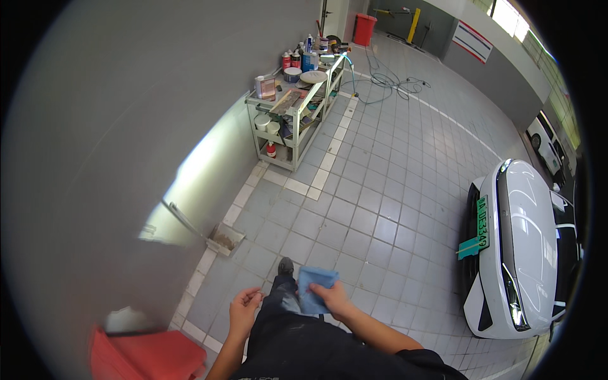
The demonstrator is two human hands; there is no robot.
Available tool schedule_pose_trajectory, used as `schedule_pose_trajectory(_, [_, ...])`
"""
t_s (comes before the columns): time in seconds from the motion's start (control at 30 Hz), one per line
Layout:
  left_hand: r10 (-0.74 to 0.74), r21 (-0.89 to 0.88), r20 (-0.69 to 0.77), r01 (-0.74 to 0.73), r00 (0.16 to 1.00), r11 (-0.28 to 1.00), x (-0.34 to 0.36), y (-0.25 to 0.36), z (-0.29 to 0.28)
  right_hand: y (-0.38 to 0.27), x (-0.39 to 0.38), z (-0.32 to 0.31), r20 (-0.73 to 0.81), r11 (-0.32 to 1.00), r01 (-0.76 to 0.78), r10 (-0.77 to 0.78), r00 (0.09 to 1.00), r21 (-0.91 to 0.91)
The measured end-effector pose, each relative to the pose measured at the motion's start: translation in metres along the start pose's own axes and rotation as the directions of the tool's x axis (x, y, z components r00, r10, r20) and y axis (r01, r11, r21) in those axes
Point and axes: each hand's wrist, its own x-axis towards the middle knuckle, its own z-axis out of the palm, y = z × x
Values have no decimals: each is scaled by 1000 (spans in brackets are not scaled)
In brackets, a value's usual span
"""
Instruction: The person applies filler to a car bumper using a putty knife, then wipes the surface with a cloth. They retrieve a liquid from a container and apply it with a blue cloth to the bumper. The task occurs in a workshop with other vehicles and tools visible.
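My right hand [330, 297] grips a folded light-blue cloth [316, 278] in front of my right leg, thumb laid across its face. To the left, my left hand [244, 310] hangs beside my thigh with its fingers curled in, and nothing shows in them. Below both hands are my dark trousers [278, 323], and one dark shoe [286, 266] is visible on the tiles ahead.
A metal cart [297, 120] loaded with bottles, cans and tubs stands along the grey wall. Near it on the floor lies a long-handled dustpan [225, 239]. A white car [532, 247] is at right, a red bin [149, 358] lower left, and hoses [386, 79] lie beyond.
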Motion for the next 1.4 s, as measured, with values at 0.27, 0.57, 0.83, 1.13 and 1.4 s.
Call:
schedule_pose_trajectory(0.27, [171, 351, 220, -241, 960, 905, 333, 133, 60, -170, 150, -80, -668, 954, 299, -238, 705, -24])
schedule_pose_trajectory(0.57, [347, 507, 167, -382, 923, 772, 688, 249, 147, -282, 326, -162, -813, 952, 301, -135, 566, 51])
schedule_pose_trajectory(0.83, [583, 694, -42, -396, 811, 601, 973, 316, 137, -434, 464, -132, -719, 962, 219, -268, 641, -164])
schedule_pose_trajectory(1.13, [463, 507, 211, -501, 861, 701, 1003, 406, 200, -528, 596, -41, -601, 967, 203, -73, 796, 152])
schedule_pose_trajectory(1.4, [581, 288, 709, -916, 399, 277, 881, 514, 313, -570, 678, 2, -606, 891, 293, -26, 795, 346])
